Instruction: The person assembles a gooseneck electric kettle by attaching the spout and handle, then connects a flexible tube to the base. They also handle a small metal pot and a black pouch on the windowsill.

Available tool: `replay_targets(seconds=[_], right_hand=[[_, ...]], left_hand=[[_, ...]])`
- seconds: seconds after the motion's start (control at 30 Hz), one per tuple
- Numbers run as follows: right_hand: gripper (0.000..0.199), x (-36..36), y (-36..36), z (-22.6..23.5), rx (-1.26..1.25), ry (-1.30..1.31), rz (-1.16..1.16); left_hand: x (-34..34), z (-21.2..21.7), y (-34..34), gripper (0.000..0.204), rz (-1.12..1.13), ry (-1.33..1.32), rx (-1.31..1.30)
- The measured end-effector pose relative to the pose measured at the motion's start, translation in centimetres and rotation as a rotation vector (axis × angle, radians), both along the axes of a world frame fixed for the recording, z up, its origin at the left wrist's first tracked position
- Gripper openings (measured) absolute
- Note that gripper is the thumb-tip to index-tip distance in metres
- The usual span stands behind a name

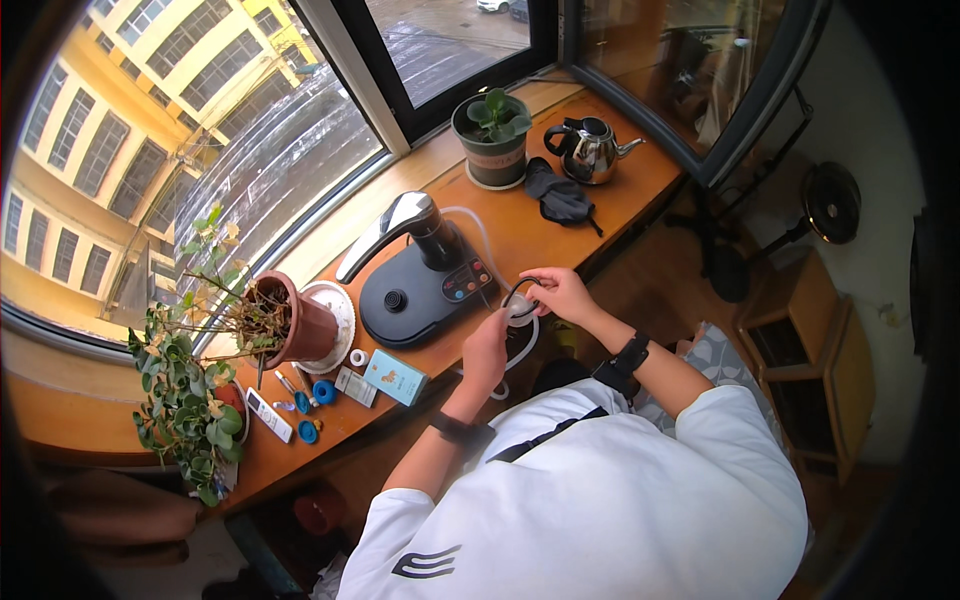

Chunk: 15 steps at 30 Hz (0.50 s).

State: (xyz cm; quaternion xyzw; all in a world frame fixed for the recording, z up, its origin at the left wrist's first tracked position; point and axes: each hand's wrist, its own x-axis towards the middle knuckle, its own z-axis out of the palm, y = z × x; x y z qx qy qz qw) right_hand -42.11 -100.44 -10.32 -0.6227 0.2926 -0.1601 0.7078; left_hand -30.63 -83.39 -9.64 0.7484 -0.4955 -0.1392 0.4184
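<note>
My left hand [486,350] and my right hand [562,294] meet at the front edge of the wooden sill [520,235]. Both are closed on a coiled clear hose [520,308] with a dark ring at its top. My right hand pinches the upper part of the coil and my left hand grips it from below. The hose runs back along the sill to a black kettle base [410,295] with a silver spout arm [385,232], just left of my hands. Both wrists wear dark bands.
A green plant in a dark pot [495,135], a steel kettle [592,150] and a black cloth [560,197] sit at the sill's far end. To the left are a terracotta pot [300,325], a teal box [396,377], a tape roll [358,357], a white remote [268,415] and blue caps [325,392].
</note>
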Motion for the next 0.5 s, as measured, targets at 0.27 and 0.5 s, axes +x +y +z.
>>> replay_targets(seconds=[0.27,0.5], right_hand=[[0.035,0.5,-0.1,-0.9,0.279,0.102,0.048],[0.036,0.1,0.5,-0.4,0.171,0.221,0.103]], left_hand=[[0.8,-3.1,-0.5,0.025,-0.039,0.026,-0.223],[1.2,-2.7,-1.4,0.022,-0.153,0.128,0.025]])
